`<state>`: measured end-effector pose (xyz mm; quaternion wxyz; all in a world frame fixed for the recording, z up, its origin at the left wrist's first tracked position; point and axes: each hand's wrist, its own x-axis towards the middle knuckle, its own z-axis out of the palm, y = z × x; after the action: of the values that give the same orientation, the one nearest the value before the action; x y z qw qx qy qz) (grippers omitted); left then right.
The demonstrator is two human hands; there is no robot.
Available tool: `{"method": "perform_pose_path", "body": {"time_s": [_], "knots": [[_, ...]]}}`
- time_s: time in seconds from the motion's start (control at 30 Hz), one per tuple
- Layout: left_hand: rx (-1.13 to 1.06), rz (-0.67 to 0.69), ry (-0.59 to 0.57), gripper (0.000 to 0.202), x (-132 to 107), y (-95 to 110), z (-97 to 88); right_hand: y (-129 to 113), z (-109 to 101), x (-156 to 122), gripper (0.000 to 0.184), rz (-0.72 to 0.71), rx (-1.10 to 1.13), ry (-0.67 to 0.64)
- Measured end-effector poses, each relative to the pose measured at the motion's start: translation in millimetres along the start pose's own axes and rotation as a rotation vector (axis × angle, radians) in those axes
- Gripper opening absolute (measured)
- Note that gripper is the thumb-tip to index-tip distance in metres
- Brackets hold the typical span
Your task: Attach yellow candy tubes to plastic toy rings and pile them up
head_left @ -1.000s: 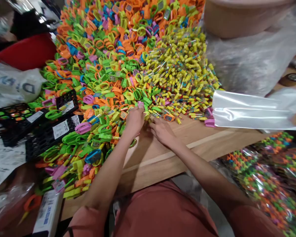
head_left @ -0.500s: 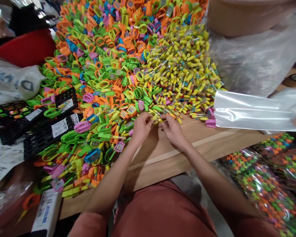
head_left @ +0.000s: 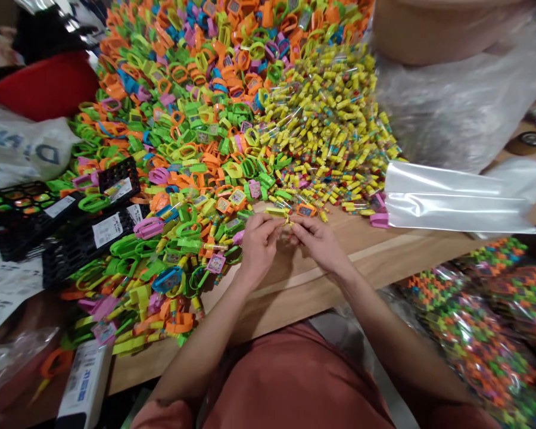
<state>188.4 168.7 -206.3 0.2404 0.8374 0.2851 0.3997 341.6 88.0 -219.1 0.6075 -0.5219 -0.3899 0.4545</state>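
Left hand (head_left: 258, 245): thumb and fingertips pinching one end of a small, thin yellow piece (head_left: 288, 220).
Right hand (head_left: 319, 241): pinching the same piece from the other side; fingers hide its full shape.
Yellow piece's place: between both hands' fingertips, over the brown wooden tabletop (head_left: 290, 279), near the heaps.
Translucent white plastic bag (head_left: 27, 146): large dark letters, "D" legible, the others distorted by creases.
White paper stickers (head_left: 107, 230): on black plastic mesh crates (head_left: 62, 257); print too small to read.
Long white box (head_left: 83, 381): blue characters, too blurred to read.
Multicoloured plastic toy watches (head_left: 196, 128): heaped beside yellow-ended clear tubes (head_left: 326, 119).
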Motion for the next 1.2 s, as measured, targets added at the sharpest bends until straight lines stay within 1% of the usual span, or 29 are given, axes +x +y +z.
{"method": "perform_pose_path", "body": {"time_s": [0.13,0.3,0.47,0.63,0.7,0.73,0.77,0.8,0.87,0.9,0.93,0.97,1.0,1.03,1.07,1.1,1.13,1.2], "knots": [[0.099,0.116,0.013,0.02,-2,5,-2.0,2,1,-2,0.048,0.012,0.135,-0.014],[0.166,0.175,0.003,0.022,-2,6,-4.1,-2,3,-4,0.049,0.015,0.151,-0.025],[0.201,0.179,-0.043,0.025,-5,9,-4.0,-2,1,-3,0.044,-0.02,0.083,-0.034],[0.246,0.132,-0.1,0.03,-9,15,3.4,3,5,-6,0.041,0.009,0.002,0.018],[0.234,0.118,-0.147,0.029,-9,15,-3.8,2,6,-9,0.042,0.032,-0.016,-0.016],[0.236,0.116,-0.161,0.028,-8,15,-13.0,0,5,-10,0.043,0.039,-0.023,-0.034],[0.253,0.107,-0.162,0.026,-6,14,-26.8,-2,2,-11,0.045,0.036,-0.037,-0.043],[0.286,0.087,-0.149,0.024,-4,13,-44.7,-4,-3,-12,0.046,0.02,-0.064,-0.031],[0.39,-0.004,-0.073,0.017,4,11,-89.2,-8,-18,-12,0.046,-0.037,-0.163,0.049],[0.44,-0.076,-0.032,0.014,8,10,-112.3,-9,-27,-12,0.044,-0.06,-0.233,0.095],[0.485,-0.167,0.024,0.013,13,8,-133.0,-10,-35,-11,0.041,-0.073,-0.307,0.129],[0.536,-0.232,0.101,0.016,18,7,-149.4,-9,-41,-11,0.038,-0.073,-0.382,0.137],[0.57,-0.274,0.155,0.021,23,4,-159.7,-7,-46,-11,0.035,-0.066,-0.458,0.123],[0.594,-0.291,0.183,0.024,28,1,-163.3,-5,-47,-10,0.032,-0.058,-0.537,0.083],[0.611,-0.286,0.167,0.023,34,-3,-160.0,-2,-45,-10,0.029,-0.052,-0.624,0.029],[0.619,-0.267,0.101,0.021,38,-7,-150.6,1,-41,-11,0.026,-0.049,-0.723,-0.026],[0.624,-0.244,-0.002,0.019,43,-12,-136.6,4,-34,-11,0.024,-0.047,-0.831,-0.074],[0.632,-0.219,-0.273,0.02,52,-23,-101.7,9,-20,-12,0.019,-0.026,-1.053,-0.121]]}}
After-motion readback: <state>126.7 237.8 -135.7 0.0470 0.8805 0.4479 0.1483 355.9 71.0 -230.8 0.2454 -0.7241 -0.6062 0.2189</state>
